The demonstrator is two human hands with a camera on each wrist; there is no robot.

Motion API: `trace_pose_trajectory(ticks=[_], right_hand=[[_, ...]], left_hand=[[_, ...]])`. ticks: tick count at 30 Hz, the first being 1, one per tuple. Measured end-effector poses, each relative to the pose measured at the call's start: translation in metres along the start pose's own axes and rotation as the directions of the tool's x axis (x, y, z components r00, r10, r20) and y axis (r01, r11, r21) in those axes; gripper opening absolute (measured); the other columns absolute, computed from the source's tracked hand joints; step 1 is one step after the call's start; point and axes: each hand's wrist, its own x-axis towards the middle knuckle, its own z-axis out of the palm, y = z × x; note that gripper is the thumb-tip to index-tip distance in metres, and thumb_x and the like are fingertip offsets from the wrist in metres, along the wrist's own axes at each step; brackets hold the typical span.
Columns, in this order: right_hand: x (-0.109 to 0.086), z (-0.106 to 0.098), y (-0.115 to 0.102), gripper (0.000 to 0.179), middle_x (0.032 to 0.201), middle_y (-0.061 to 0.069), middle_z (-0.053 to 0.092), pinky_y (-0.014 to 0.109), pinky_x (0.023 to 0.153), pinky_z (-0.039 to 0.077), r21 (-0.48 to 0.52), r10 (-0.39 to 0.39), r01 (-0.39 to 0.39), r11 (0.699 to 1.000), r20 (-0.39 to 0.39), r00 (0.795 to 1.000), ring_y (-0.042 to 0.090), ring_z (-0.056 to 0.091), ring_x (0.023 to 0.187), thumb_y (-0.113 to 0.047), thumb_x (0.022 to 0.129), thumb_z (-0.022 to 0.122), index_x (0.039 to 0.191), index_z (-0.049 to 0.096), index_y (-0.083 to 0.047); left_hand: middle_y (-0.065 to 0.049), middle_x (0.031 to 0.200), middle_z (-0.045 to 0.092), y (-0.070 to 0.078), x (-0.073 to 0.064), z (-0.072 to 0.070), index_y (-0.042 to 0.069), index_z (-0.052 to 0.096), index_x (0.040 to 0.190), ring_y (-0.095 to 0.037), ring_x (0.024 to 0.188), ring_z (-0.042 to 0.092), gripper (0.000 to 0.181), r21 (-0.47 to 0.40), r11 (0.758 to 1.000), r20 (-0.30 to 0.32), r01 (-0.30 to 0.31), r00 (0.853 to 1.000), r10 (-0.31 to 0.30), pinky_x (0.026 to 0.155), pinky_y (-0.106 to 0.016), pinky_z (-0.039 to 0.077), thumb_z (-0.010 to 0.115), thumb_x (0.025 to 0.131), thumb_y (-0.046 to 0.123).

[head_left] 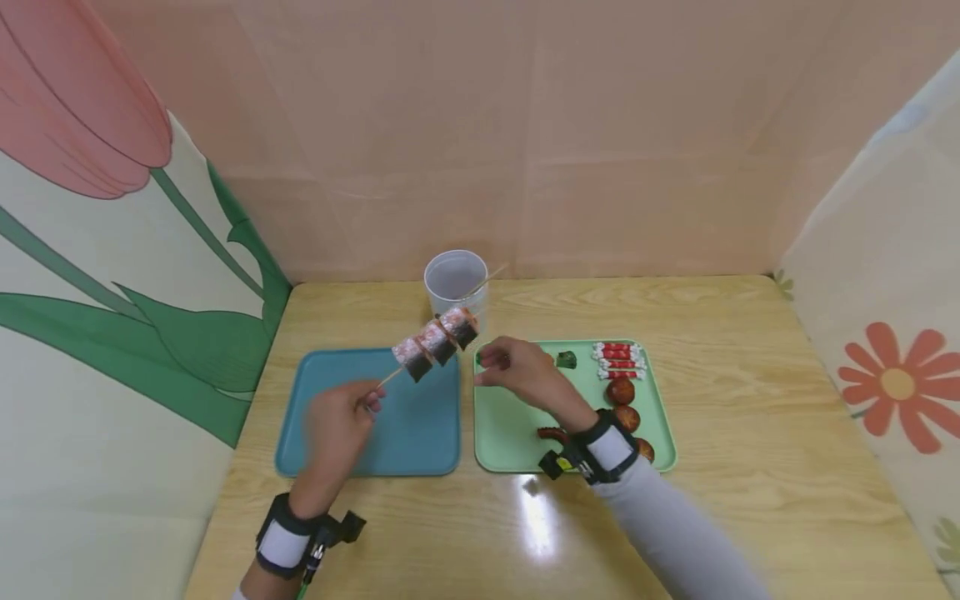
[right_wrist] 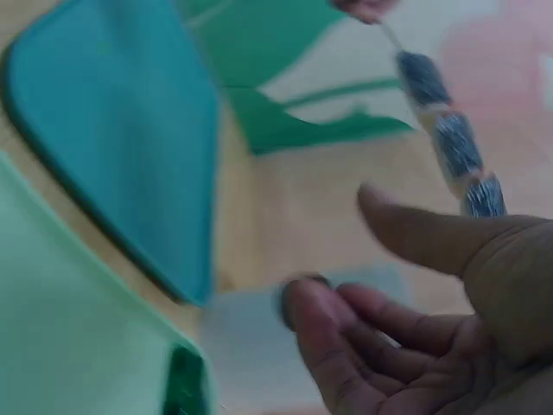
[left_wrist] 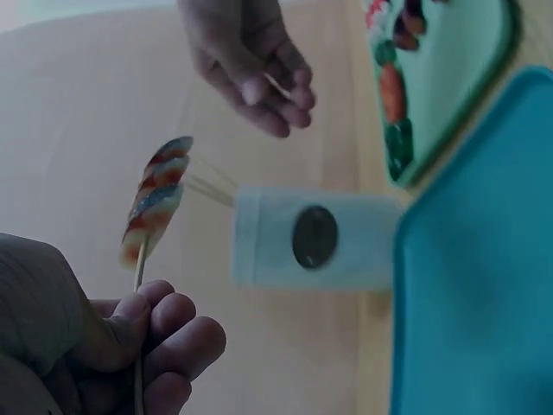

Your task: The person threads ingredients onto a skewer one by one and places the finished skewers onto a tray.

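My left hand (head_left: 337,425) grips the lower end of a thin wooden skewer (head_left: 390,377), pinched between thumb and fingers in the left wrist view. Three pieces of fish (left_wrist: 158,197), pinkish white with dark skin, are threaded along it, with thin orange bits between them. The skewer tilts up to the right, in the air above the blue tray (head_left: 296,417). My right hand (head_left: 517,371) hovers by the back left corner of the green tray (head_left: 498,442). In the right wrist view its thumb stands apart from loosely bent fingers (right_wrist: 380,316), with nothing between them.
Behind the trays stands a white cup (head_left: 456,279) with a dark oval mark and thin sticks leaning out. On the green tray lie red-and-white wrapped sticks (head_left: 619,360), brown balls (head_left: 621,392), a dark red curved piece (head_left: 552,434), green pieces (head_left: 567,359) and an orange piece (left_wrist: 392,92).
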Motion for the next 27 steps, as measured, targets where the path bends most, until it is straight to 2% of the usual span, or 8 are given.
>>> trace_pose_trajectory(ticks=[2,5,7,11,16,19,22,27], right_hand=[[0.009,0.021,0.0,0.045,0.108,0.013,0.074,0.035,0.081,0.056,-0.161,-0.002,0.004,0.987,0.012,1.0,0.023,0.07,0.097,-0.026,0.088,0.08,0.122,0.068,-0.001],[0.019,0.05,0.0,0.04,0.097,0.012,0.072,0.034,0.071,0.055,-0.298,0.035,-0.027,0.954,0.021,0.999,0.023,0.067,0.085,-0.023,0.086,0.082,0.114,0.069,0.003],[0.024,0.065,0.004,0.034,0.09,0.012,0.07,0.033,0.065,0.052,-0.373,0.058,-0.046,0.927,0.021,0.998,0.022,0.064,0.077,-0.02,0.085,0.083,0.105,0.068,0.003],[0.032,0.086,0.016,0.023,0.08,0.009,0.063,0.033,0.059,0.047,-0.467,0.083,-0.072,0.881,0.001,0.997,0.021,0.057,0.069,-0.014,0.084,0.082,0.09,0.065,0.0],[0.037,0.098,0.027,0.003,0.079,0.012,0.06,0.034,0.055,0.047,-0.483,0.081,-0.099,0.87,-0.058,0.995,0.024,0.057,0.065,0.002,0.089,0.063,0.085,0.063,0.002],[0.039,0.101,0.028,0.012,0.083,0.015,0.061,0.034,0.054,0.049,-0.48,0.092,-0.123,0.869,-0.088,0.992,0.025,0.059,0.066,0.005,0.093,0.053,0.091,0.064,0.005],[0.039,0.102,0.027,0.014,0.087,0.016,0.061,0.034,0.056,0.05,-0.469,0.119,-0.156,0.869,-0.108,0.987,0.026,0.059,0.069,0.004,0.096,0.051,0.097,0.065,0.007],[0.041,0.104,0.027,0.013,0.086,0.014,0.059,0.033,0.056,0.049,-0.435,0.144,-0.177,0.883,-0.109,0.984,0.026,0.059,0.07,0.004,0.095,0.052,0.101,0.063,0.007]], left_hand=[[-0.007,0.075,0.077,-0.015,-0.008,-0.004,0.002,0.08,0.089,-0.022,0.067,0.073,0.033,0.013,0.998,0.0,0.068,0.998,-0.068,0.057,-0.037,0.055,0.057,0.078,-0.018],[-0.008,0.077,0.078,-0.035,-0.021,-0.008,0.003,0.081,0.093,-0.025,0.069,0.074,0.024,0.06,0.987,-0.007,0.152,0.988,-0.152,0.059,-0.041,0.054,0.064,0.083,-0.011],[-0.009,0.08,0.079,-0.047,-0.029,-0.008,0.003,0.081,0.096,-0.028,0.071,0.075,0.019,0.082,0.975,-0.013,0.208,0.978,-0.208,0.061,-0.044,0.055,0.069,0.085,-0.005],[-0.013,0.087,0.08,-0.069,-0.041,-0.007,0.001,0.08,0.101,-0.035,0.078,0.076,0.019,0.104,0.944,-0.019,0.312,0.95,-0.312,0.063,-0.048,0.054,0.073,0.084,-0.001],[-0.016,0.092,0.079,-0.093,-0.053,-0.001,-0.001,0.079,0.102,-0.037,0.076,0.076,0.018,0.101,0.892,-0.015,0.44,0.897,-0.441,0.053,-0.038,0.05,0.072,0.086,0.003],[-0.016,0.089,0.079,-0.106,-0.058,0.003,0.0,0.08,0.099,-0.034,0.071,0.075,0.015,0.101,0.858,-0.022,0.504,0.863,-0.505,0.049,-0.032,0.045,0.072,0.087,0.006],[-0.014,0.083,0.079,-0.116,-0.061,0.006,0.0,0.08,0.096,-0.028,0.064,0.074,0.015,0.088,0.832,-0.019,0.547,0.836,-0.548,0.05,-0.03,0.043,0.068,0.087,0.004],[-0.012,0.078,0.078,-0.13,-0.062,0.008,-0.001,0.08,0.096,-0.012,0.053,0.068,0.019,0.057,0.802,0.015,0.595,0.802,-0.597,0.054,-0.028,0.043,0.063,0.089,0.002]])
